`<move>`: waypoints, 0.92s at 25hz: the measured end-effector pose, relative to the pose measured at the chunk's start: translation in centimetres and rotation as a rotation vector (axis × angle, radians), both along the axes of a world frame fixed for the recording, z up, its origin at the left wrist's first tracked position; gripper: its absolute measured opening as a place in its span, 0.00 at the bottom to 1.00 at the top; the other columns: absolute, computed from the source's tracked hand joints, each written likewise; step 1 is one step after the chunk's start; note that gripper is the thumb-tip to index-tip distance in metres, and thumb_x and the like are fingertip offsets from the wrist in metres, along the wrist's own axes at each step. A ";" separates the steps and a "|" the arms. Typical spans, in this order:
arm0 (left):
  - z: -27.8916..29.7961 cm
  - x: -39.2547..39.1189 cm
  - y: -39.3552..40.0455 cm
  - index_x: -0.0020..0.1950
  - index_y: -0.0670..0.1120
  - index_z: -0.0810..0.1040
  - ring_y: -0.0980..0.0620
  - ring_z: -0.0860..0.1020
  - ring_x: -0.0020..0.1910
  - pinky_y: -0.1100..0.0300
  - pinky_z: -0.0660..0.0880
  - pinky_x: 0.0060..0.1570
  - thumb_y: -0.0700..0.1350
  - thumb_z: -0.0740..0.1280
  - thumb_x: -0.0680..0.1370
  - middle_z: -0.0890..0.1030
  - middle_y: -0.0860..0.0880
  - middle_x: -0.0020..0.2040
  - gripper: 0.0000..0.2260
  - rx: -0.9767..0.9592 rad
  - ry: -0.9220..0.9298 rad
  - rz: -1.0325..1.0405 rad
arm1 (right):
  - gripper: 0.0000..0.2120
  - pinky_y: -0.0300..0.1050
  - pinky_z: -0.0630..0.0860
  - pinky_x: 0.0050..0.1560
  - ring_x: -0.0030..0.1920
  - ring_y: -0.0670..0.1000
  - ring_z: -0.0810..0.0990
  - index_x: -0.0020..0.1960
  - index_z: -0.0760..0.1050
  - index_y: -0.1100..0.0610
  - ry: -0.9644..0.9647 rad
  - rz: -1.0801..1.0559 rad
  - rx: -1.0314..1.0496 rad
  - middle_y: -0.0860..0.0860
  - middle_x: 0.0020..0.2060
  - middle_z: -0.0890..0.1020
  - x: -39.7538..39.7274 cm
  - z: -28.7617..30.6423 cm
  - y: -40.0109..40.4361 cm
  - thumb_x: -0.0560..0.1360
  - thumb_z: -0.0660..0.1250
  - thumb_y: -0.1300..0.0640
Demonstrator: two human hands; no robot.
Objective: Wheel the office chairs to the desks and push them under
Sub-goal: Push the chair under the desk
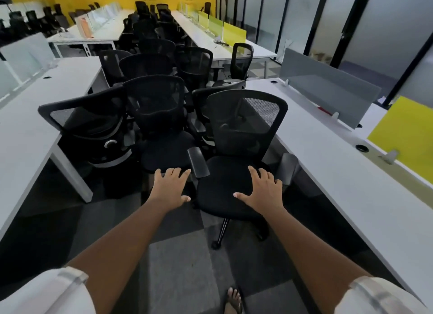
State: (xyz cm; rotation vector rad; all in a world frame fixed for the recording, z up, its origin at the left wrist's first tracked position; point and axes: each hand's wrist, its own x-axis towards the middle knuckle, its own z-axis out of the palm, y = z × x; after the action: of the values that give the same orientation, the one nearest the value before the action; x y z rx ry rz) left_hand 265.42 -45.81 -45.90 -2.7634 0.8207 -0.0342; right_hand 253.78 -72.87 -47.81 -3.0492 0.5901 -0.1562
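**Both hands reach for the nearest chair in a crowded aisle**

The nearest office chair (236,163) stands in the aisle with its mesh back away from the person and its seat toward them, just beside the right counter (339,173) but not yet under it. The right hand (262,191) hovers over or rests on the seat's right side, fingers spread and relaxed, gripping nothing. The left hand (171,189) is likewise released, fingers splayed just left of the chair's left armrest (198,162); whether it touches anything cannot be told. Spread this way, the hands seem placed to catch the seat or arms and swing the chair toward a counter.

Turning it will likely be tight: a second chair (161,126) sits touching or nearly touching on the left, a tipped-back chair (93,123) crowds the left counter (28,130), and more chairs (150,62) pack the aisle behind. A grey divider panel (328,88) and a yellow screen (405,135) stand on the right counter. A sandalled foot (233,299) is planted behind the chair's wheeled base (222,231).
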 end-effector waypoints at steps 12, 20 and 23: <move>2.6 23.8 -13.0 0.83 0.52 0.49 0.46 0.58 0.79 0.39 0.56 0.76 0.66 0.64 0.78 0.60 0.47 0.80 0.41 -0.011 0.017 -0.012 | 0.49 0.59 0.69 0.66 0.71 0.59 0.70 0.80 0.55 0.49 0.004 -0.070 0.039 0.54 0.73 0.69 23.7 3.3 -12.7 0.70 0.59 0.22; -0.1 42.0 -18.3 0.83 0.51 0.48 0.46 0.60 0.78 0.41 0.59 0.75 0.65 0.65 0.78 0.62 0.47 0.79 0.42 -0.035 0.026 -0.100 | 0.50 0.59 0.73 0.60 0.67 0.59 0.73 0.80 0.56 0.50 0.022 -0.236 0.105 0.55 0.70 0.72 39.0 0.7 -15.5 0.68 0.58 0.20; -1.1 49.6 -20.1 0.83 0.51 0.48 0.46 0.60 0.78 0.41 0.59 0.75 0.65 0.66 0.78 0.62 0.47 0.79 0.42 -0.042 0.048 -0.150 | 0.51 0.58 0.74 0.59 0.66 0.59 0.73 0.80 0.56 0.50 0.038 -0.312 0.181 0.55 0.69 0.72 45.7 0.1 -15.6 0.68 0.58 0.20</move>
State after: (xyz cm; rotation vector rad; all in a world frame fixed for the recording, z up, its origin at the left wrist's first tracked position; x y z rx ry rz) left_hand 314.98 -65.86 -46.97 -2.7459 1.0498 -0.0128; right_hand 299.46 -88.44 -47.75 -2.7739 1.0205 -0.0476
